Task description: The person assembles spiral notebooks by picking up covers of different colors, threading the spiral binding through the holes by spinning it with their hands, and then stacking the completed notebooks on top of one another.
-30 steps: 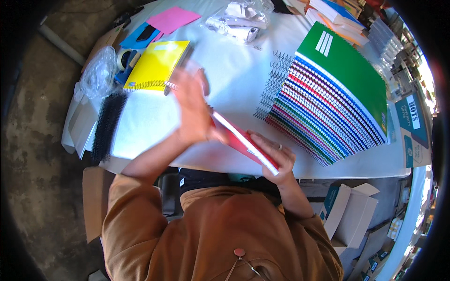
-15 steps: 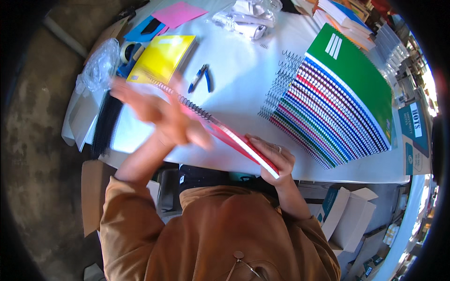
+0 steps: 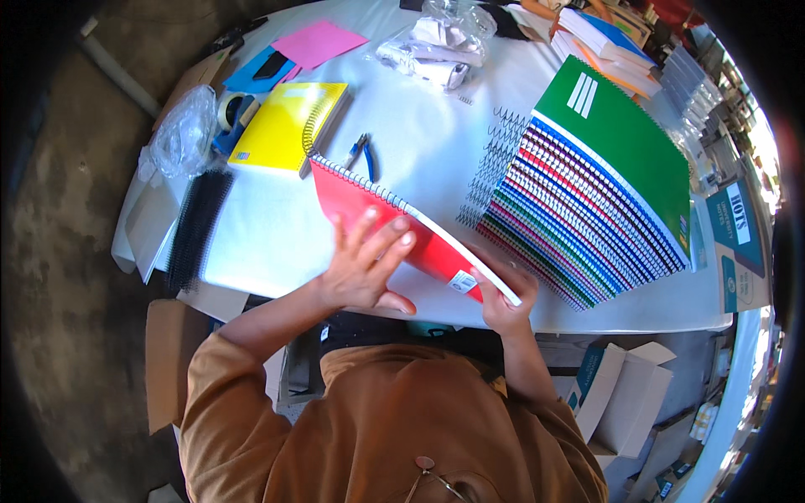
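Note:
A red spiral notebook [image 3: 419, 243] is held on edge above the table, its wire coil [image 3: 369, 186] along the upper edge and a loose length of coil sticking up past its far left end. My right hand [image 3: 507, 293] grips the notebook's near right corner, thumb on the red cover. My left hand [image 3: 369, 264] is open with fingers spread, close in front of the cover; whether it touches cannot be made out. Beyond the notebook lie blue-handled pliers [image 3: 360, 157], partly hidden by it, and a yellow notebook [image 3: 281, 126].
To the right is a fanned stack of spiral notebooks, a green one [image 3: 625, 142] on top, with loose coil ends jutting out leftward. Black coils [image 3: 197, 230], a tape dispenser [image 3: 235, 117] and a plastic bag [image 3: 183, 130] sit left. Plastic-wrapped white material [image 3: 440, 50] lies at the back.
My left hand has swept down from the coil to the front of the red cover. The notebook has turned to show more cover, and its loose coil end now points upward.

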The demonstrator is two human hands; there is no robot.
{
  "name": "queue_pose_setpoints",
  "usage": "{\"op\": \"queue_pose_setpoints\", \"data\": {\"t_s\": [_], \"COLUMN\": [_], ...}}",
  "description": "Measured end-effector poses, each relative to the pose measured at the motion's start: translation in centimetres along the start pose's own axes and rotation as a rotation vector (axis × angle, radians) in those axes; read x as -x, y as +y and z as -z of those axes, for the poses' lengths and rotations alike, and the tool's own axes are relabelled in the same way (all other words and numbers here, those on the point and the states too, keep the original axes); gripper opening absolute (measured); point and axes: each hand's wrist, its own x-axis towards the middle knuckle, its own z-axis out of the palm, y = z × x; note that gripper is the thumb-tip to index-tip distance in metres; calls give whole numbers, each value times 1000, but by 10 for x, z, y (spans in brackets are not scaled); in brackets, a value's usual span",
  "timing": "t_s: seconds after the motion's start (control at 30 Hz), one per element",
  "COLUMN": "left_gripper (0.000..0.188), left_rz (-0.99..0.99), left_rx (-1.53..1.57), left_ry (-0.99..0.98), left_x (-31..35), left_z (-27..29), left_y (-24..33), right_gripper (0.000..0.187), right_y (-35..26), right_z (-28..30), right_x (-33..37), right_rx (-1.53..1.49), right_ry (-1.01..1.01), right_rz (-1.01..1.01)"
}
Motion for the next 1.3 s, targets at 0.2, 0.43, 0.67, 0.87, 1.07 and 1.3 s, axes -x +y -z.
{"op": "queue_pose_setpoints", "data": {"t_s": [0.2, 0.43, 0.67, 0.87, 1.07, 1.3], "left_gripper": [25, 29, 65, 93, 97, 115], "left_rz": [154, 152, -61, -93, 202, 129], "left_rx": [168, 213, 14, 95, 120, 361], "left_ry": [-90, 38, 489, -22, 77, -342], "left_x": [-77, -75, -105, 24, 3, 32], "left_z": [14, -4, 4, -10, -22, 9], "left_y": [-29, -22, -36, -5, -6, -46], "right_gripper": [25, 28, 39, 37, 38, 41], "right_y": [-1, -11, 0, 1, 1, 3], "right_z": [-11, 7, 3, 4, -13, -13], "right_x": [-8, -4, 2, -1, -3, -3], "right_rx": [-343, -233, -24, 111, -5, -30], "right_ry": [158, -75, -75, -27, -66, -100], "right_rz": [-141, -232, 67, 199, 248, 235]}}
